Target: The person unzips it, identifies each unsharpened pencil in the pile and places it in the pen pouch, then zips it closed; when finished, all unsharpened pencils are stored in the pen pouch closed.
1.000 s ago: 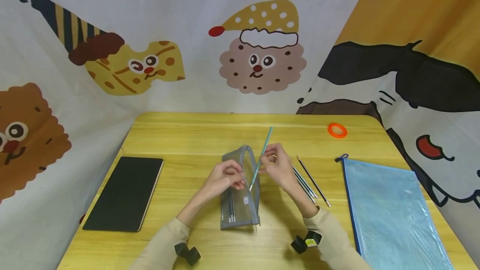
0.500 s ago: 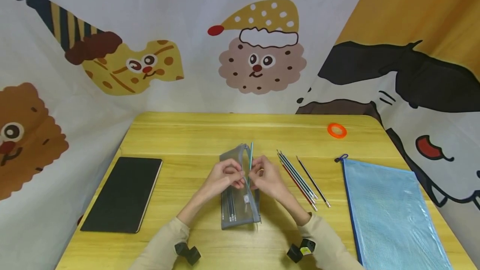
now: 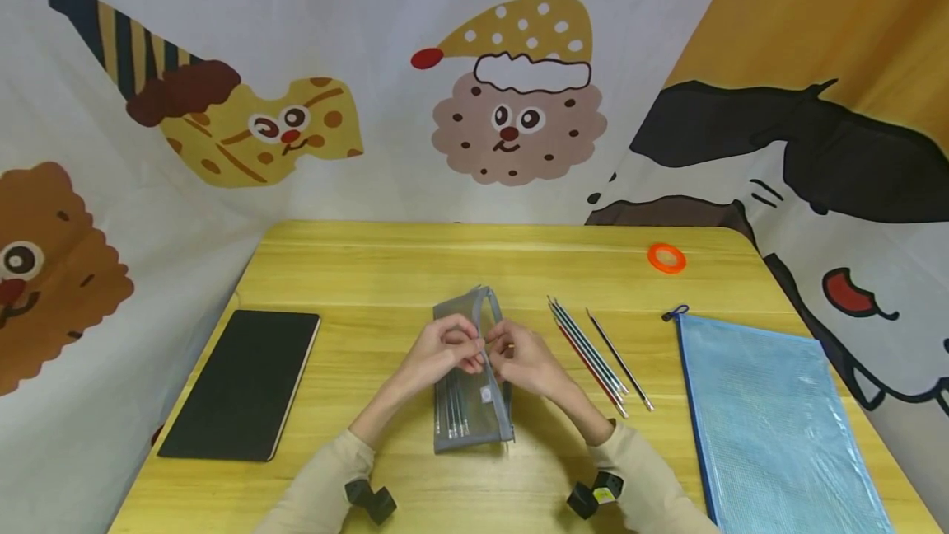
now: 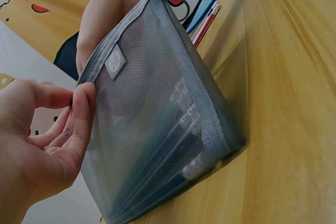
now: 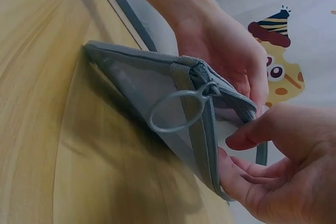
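A grey mesh pencil case (image 3: 467,410) stands propped up in the middle of the table, its zipped mouth spread and facing right. Several pencils (image 4: 173,150) show through its mesh, eraser ends low. My left hand (image 3: 442,350) pinches the near rim of the mouth between thumb and fingers. On the other side, my right hand (image 3: 525,359) has its curled fingers at the opening. Its fingertips (image 5: 226,163) touch the zip edge, thumb slightly apart; whether they grip the edge is unclear. A ring-shaped zip pull (image 5: 178,111) hangs at the case's end.
Right of the case lie several loose pencils (image 3: 589,353), with a dark pencil (image 3: 619,358) apart from them. A black notebook (image 3: 240,386) is at left, a blue zip pouch (image 3: 778,419) at right. An orange ring (image 3: 666,258) lies at the back right.
The blue-green pencil in my right hand has gone down into the pencil case. That hand has moved left and down to the mouth; the left hand stays on the rim.
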The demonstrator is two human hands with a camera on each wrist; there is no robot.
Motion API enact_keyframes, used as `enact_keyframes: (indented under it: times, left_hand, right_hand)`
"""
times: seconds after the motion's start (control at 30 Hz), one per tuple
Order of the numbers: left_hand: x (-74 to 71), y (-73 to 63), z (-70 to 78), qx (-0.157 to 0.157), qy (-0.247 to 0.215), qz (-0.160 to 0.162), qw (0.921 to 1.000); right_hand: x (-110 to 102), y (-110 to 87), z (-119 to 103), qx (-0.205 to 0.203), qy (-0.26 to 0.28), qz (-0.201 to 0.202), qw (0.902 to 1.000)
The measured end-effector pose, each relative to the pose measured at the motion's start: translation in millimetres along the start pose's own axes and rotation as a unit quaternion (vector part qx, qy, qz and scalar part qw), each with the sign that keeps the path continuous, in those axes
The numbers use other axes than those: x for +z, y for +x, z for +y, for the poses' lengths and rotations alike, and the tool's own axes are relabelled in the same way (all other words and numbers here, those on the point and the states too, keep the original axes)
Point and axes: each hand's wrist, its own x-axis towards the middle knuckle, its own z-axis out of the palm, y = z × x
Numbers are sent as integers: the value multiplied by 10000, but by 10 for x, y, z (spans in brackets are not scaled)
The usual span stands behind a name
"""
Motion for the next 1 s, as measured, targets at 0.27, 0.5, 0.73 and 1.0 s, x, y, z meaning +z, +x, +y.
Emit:
enact_keyframes:
  times: [0.27,0.5,0.73,1.0]
  left_hand:
    - [-12,-2,8,-56,-2,15,10000]
    - [-33,18,23,-91,48,146,9998]
    - [-44,39,43,-89,105,177,9997]
    - [-69,59,62,-44,79,232,9997]
  right_hand:
    - [-90,-20,5,-173,304,-166,9993]
    - [-160,-87,21,-344,181,-15,9992]
    - [-250,-282,93,-680,-108,88,9976]
    - [-271,-572,161,-850,-133,-247,9960]
